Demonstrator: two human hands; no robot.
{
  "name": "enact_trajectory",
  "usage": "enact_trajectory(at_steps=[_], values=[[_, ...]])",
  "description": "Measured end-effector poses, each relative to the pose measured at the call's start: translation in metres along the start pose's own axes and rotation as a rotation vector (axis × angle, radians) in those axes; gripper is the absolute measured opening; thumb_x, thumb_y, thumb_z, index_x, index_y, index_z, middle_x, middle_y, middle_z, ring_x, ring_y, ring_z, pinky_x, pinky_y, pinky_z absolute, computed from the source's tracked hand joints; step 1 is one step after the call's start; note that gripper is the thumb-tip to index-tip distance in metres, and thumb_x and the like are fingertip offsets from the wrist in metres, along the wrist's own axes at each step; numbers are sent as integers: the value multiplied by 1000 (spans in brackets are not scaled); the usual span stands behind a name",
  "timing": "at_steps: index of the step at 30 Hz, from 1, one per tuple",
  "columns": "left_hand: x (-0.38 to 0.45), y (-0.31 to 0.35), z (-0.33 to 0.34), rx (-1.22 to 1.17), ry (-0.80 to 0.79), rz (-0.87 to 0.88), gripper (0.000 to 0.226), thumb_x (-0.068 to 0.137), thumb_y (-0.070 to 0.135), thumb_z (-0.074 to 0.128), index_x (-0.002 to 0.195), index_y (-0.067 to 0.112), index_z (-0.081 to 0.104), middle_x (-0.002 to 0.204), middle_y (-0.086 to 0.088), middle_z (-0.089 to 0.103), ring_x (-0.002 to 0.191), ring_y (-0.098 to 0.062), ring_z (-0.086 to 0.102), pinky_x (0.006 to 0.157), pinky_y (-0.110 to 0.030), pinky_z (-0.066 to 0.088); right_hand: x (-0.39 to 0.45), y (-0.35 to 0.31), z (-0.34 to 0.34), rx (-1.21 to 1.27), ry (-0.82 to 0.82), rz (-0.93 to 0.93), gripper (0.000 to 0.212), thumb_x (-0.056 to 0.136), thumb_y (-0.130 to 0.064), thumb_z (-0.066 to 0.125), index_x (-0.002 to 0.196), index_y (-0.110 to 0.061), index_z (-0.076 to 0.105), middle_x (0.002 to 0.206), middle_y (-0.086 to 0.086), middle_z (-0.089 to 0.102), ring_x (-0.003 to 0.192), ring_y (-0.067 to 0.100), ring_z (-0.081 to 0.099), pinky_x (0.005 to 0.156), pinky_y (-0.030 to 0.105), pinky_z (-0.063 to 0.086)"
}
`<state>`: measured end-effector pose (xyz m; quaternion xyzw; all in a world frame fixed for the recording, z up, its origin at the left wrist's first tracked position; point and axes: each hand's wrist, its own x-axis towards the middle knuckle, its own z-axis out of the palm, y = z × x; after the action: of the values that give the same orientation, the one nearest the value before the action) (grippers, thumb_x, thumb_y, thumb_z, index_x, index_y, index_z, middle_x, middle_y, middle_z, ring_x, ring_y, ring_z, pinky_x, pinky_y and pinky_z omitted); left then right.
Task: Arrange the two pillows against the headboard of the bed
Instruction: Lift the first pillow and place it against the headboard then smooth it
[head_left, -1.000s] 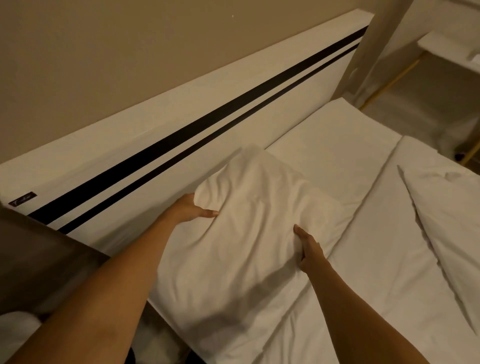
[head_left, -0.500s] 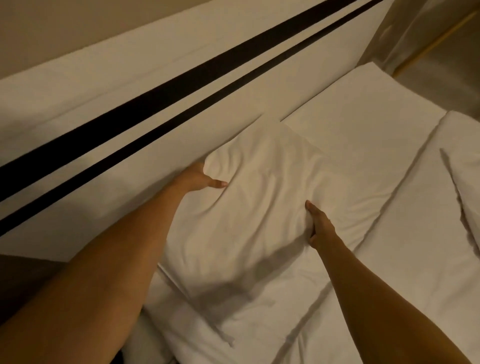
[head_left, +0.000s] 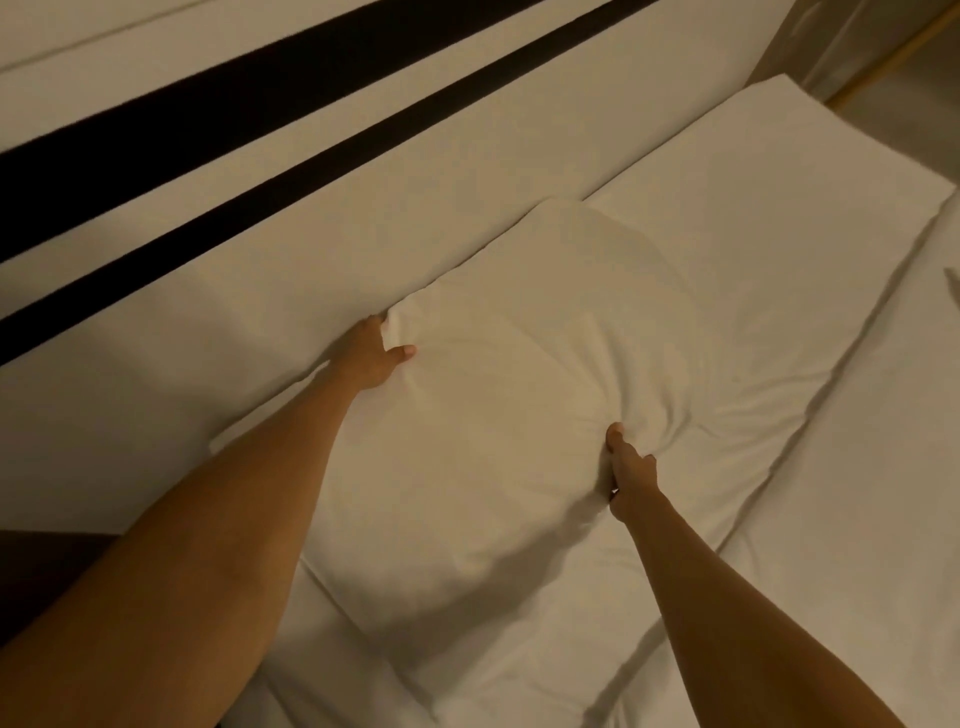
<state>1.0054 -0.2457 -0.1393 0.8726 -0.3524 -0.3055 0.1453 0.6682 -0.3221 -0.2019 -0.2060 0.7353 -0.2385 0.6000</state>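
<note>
A: White cotton everywhere. Hand poses?

B: Left hand (head_left: 371, 356) is at the pillow (head_left: 498, 415)'s headboard-side edge, arm stretched out from lower left. Thumb lies on top of the fabric, fingers tucked behind the edge, so it is clamped on the pillow there. Right hand (head_left: 628, 475) comes in from lower right, arm nearly straight. It is pinched closed on a bunch of the pillow's cover at the side away from the headboard; creases fan out from the grip.

A: Pillow orientation?

B: Lying flat on the mattress sheet (head_left: 769, 218). Long axis runs roughly parallel to the headboard (head_left: 415, 208), diagonal in the view from lower left to upper right. Far corner points to the upper right, touching the headboard's base.

A: Position?

B: Left end of the bed, long edge pressed against the headboard. Bare sheet beside it on the right.

A: Condition?

B: Plain white case, soft and puffy in the middle, wrinkled around both grips, shadowed along the near edge. The headboard is white with two black stripes (head_left: 291, 130) running along it. A folded duvet (head_left: 857, 493) lies just beside the pillow on the right-hand side. Only one pillow is in view.
</note>
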Motion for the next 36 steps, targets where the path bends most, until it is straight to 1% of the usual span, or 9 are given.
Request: enact_trajectory(at_steps=[2, 5, 7, 9, 12, 20, 26, 30, 36], values=[[-3, 2, 2, 41, 31, 10, 81, 89, 47, 60, 150, 3, 28, 154, -18, 35, 142, -33, 35, 116, -43, 30, -1, -1, -1, -24, 4, -20, 84, 80, -51, 69, 143, -10, 33, 144, 9, 47, 129, 33, 48, 110, 47, 40], [-17, 10, 5, 103, 108, 49, 74, 96, 43, 51, 152, 3, 23, 156, -19, 30, 144, -34, 29, 118, -43, 25, -19, -7, -2, -164, 85, -115, 85, 86, -47, 64, 149, -8, 22, 148, 15, 41, 134, 38, 42, 112, 47, 37], [-35, 18, 10, 95, 156, 43, 71, 98, 43, 45, 153, 5, 21, 157, -18, 27, 145, -33, 26, 118, -44, 24, -33, -13, -5, -416, 218, -330, 85, 87, -47, 61, 150, -9, 20, 149, 20, 39, 135, 41, 40, 111, 50, 36], [-57, 27, 15, 61, 195, 12, 68, 99, 44, 41, 152, 5, 23, 158, -16, 27, 145, -32, 26, 117, -43, 23, -44, -22, -9, -657, 238, -619, 83, 88, -49, 58, 152, -11, 20, 154, 20, 32, 141, 38, 32, 115, 50, 30], [-88, 38, 26, -20, 273, -51, 66, 101, 44, 37, 153, 5, 22, 160, -14, 22, 148, -28, 20, 119, -42, 17, -49, -46, -4, -906, 126, -939, 75, 92, -52, 50, 153, -16, 24, 158, 17, 25, 146, 33, 24, 117, 46, 23], [-109, 71, 73, -37, 451, -102, 61, 104, 37, 24, 156, 9, 10, 164, -7, 4, 152, -20, 2, 122, -38, 2, -55, -89, 78, -1296, -245, -1440, 58, 99, -48, 26, 154, -28, 21, 162, 8, 17, 150, 29, 16, 119, 44, 19], [-88, 57, 103, 84, 463, -130, 81, 89, 57, -10, 155, 13, 5, 164, -5, 3, 152, -19, -1, 119, -39, -7, -48, -77, 143, -1389, -407, -1509, 53, 102, -44, 19, 154, -31, 18, 164, 4, 10, 152, 24, 6, 122, 43, 10], [-80, 17, 108, 182, 469, -158, 73, 94, 58, 1, 156, 19, 6, 164, -3, 3, 152, -19, 1, 117, -39, -12, -17, -68, 151, -1482, -387, -1460, 53, 101, -49, 12, 153, -39, 16, 164, -2, 6, 152, 19, 3, 122, 42, 2], [-79, -47, 84, 172, 462, -424, 67, 98, 57, 14, 156, 25, 10, 165, -5, 7, 152, -22, 6, 120, -49, -2, 59, -137, 121, -1596, -128, -1292, 56, 98, -53, 8, 153, -41, 7, 164, -1, 4, 152, 20, 4, 121, 46, 1]])
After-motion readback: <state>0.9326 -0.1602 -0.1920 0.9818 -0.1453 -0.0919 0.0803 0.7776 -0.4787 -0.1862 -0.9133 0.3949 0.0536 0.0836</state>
